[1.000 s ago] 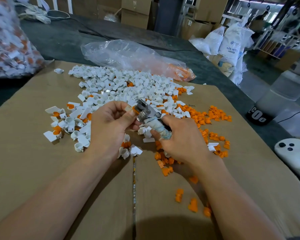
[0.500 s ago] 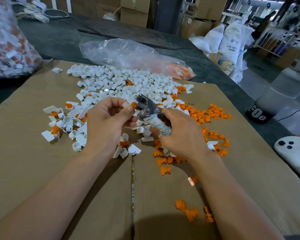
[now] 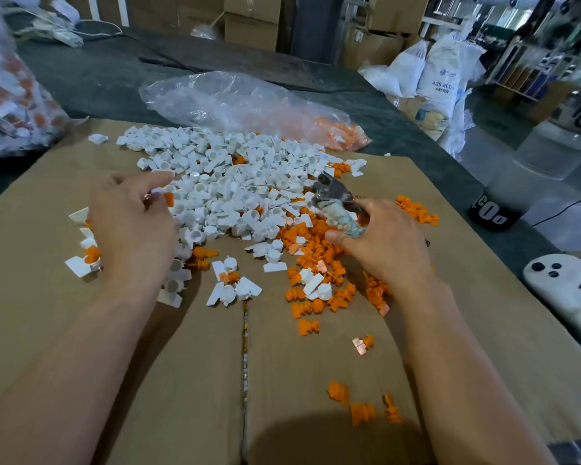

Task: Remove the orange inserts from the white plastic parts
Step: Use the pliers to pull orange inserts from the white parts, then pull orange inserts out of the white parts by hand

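Observation:
A big heap of white plastic parts [image 3: 235, 182] lies on the cardboard [image 3: 41, 330], and loose orange inserts [image 3: 319, 260] are scattered to its right. A few white parts with orange inserts still inside [image 3: 89, 256] sit at the left edge of the heap. My left hand [image 3: 131, 226] hovers over that left side with fingers loosely curled, and I see nothing held in it. My right hand [image 3: 383, 243] grips pliers [image 3: 332, 196] by their cloth-wrapped handle, jaws pointing up and left over the heap.
A clear plastic bag [image 3: 235, 99] holding orange pieces lies behind the heap. A full bag of parts [image 3: 10, 95] sits far left. A white controller [image 3: 557, 280] rests at the right edge. More orange inserts [image 3: 363, 411] lie near me.
My hands have come apart. The left hand let go of the part it held at the pliers and moved left over the heap. The right hand shifted right with the pliers.

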